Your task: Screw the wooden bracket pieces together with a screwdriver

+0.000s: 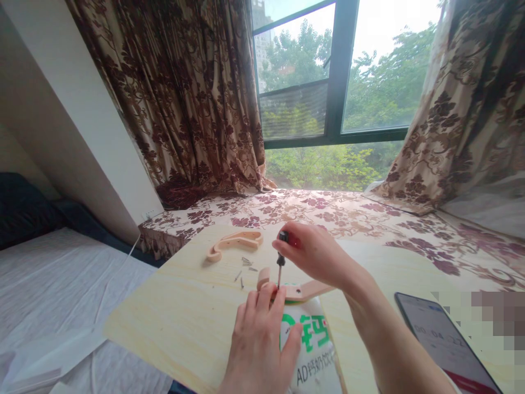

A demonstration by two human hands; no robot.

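My right hand (314, 251) is closed round the black handle of a screwdriver (281, 260). The screwdriver stands upright, its tip down at a curved wooden piece (311, 289) with a dark hole in it. With its fingertips, my left hand (260, 334) presses and steadies that piece right beside the tip; whatever lies under the tip is hidden. Beneath the wood and my left hand is a white packet (314, 361) with green and black lettering. Several loose screws (246, 261) lie left of the screwdriver. Behind them rests a second curved wooden piece (235, 242).
The pale wood-grain table (164, 317) bears everything. A phone (443, 339) showing a timer lies by its right edge. Beyond stands a ledge with a floral cover (328, 213), below a window and curtains. A bed (49, 290) is at left.
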